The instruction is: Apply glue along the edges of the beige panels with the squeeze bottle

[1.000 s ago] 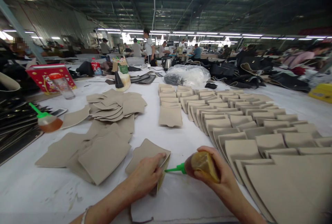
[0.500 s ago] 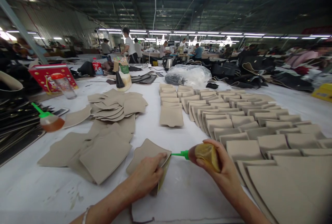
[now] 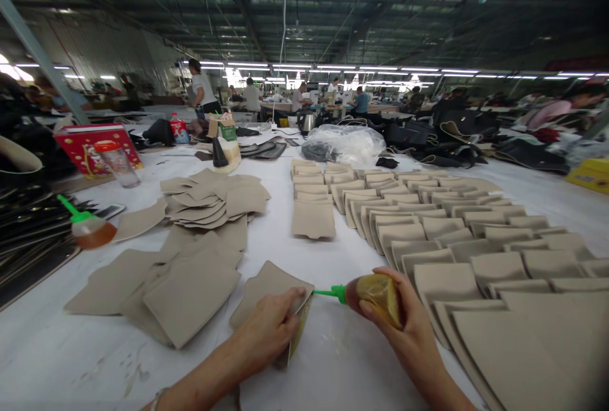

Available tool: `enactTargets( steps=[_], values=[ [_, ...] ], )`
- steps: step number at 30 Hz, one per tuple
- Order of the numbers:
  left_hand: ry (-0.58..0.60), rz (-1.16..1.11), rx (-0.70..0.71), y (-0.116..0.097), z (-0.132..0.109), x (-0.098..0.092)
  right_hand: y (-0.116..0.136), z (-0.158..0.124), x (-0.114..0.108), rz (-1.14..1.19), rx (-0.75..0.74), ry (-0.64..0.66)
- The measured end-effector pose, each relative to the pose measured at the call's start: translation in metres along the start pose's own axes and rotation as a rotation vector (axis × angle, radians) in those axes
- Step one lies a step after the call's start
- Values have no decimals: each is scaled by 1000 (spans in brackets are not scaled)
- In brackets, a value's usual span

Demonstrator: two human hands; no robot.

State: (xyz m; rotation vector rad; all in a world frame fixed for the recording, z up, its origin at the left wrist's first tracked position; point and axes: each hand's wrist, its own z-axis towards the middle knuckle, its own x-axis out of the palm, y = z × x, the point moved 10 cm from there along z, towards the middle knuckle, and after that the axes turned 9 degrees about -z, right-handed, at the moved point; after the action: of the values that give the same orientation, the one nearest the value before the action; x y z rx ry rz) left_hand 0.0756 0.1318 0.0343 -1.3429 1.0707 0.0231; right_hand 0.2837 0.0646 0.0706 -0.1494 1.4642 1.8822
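My right hand (image 3: 404, 319) is wrapped round a squeeze bottle (image 3: 375, 297) of yellow-brown liquid, lying sideways. Its thin green nozzle points left, and the tip meets the right corner of a beige leather-like piece (image 3: 271, 284). My left hand (image 3: 273, 328) grips that piece near this corner, index finger stretched along the top. Under the hand the right edge is lifted, showing a shiny yellowish underside. The thumb is mostly hidden. Left of the hand lie overlapping beige pieces (image 3: 190, 297), with another heap (image 3: 214, 198) behind them.
Rows of folded beige pieces (image 3: 409, 233) cover the right side. A second green-nozzled bottle (image 3: 92, 232), a red-lidded jar (image 3: 118, 167) and a red box (image 3: 95, 144) stand left. A clear plastic bag (image 3: 347, 144) lies at the back. People work in the distance.
The view has tilted up slightly, so the table sits a little lower. Both hands keep their grip, with the nozzle still at the corner. A person in the background has moved left.
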Motion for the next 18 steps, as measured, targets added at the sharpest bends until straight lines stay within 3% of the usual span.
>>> enactTargets(
  steps=[5, 10, 18],
  values=[
    [-6, -5, 4, 3, 1, 1, 2, -12, 10, 52, 1, 79],
    [-11, -12, 5, 2, 0, 0, 6, -21, 9, 59, 21, 61],
    [-29, -35, 11, 2, 0, 0, 10, -51, 19, 227, 206, 100]
  ],
)
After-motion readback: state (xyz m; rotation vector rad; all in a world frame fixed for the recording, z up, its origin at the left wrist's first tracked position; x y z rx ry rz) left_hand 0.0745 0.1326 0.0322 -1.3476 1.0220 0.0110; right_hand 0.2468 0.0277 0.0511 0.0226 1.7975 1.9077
